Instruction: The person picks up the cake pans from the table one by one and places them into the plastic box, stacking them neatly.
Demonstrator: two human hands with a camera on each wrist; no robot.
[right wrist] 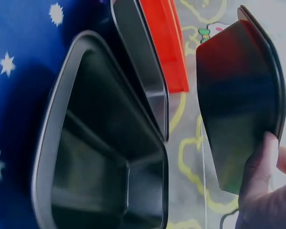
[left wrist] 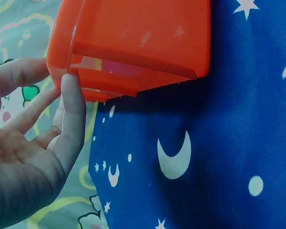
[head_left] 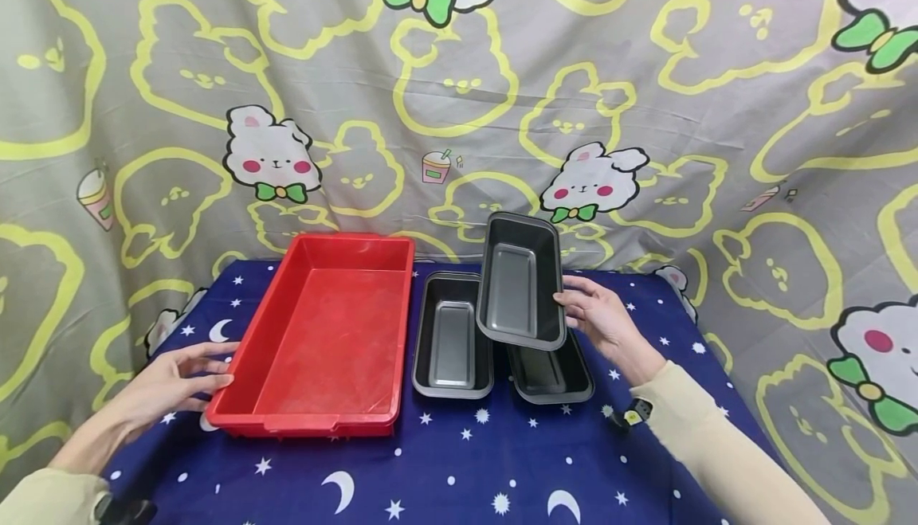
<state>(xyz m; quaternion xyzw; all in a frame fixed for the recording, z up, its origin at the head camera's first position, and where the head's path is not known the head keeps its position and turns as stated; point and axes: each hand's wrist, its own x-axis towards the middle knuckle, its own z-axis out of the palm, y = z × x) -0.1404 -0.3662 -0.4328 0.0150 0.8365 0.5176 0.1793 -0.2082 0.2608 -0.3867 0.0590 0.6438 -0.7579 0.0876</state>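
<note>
Left side first: the left hand (head_left: 172, 381) is at the left rim of the red tray (head_left: 337, 342); fingers spread and only slightly bent, tips touching the rim, with no curl round it seen. A dark strap (head_left: 123, 511) sits at the end of that arm's pale sleeve (head_left: 50, 497). Tray lies on the blue cloth (head_left: 450, 481), long side running away from the person, its floor bare. Just right of the tray: the first dark pan (head_left: 454, 342), on the cloth, hollow side up, roughly parallel to the tray. Next, the raised pan (head_left: 522, 282): clear of the cloth, tilted so that its inside faces the head camera; in that view it covers part of the first pan and the far part of the low pan. The low pan (head_left: 551, 374) lies on the cloth right of the first, slightly turned; whether those two rims touch, cannot tell. Far right: the right hand (head_left: 598, 314) pinches the raised pan's right rim, thumb on one face and fingers on the other; the right wrist view shows this pan apart from the two below. Behind everything hangs a grey curtain (head_left: 466, 55) with yellow outlines and white rabbit figures.
</note>
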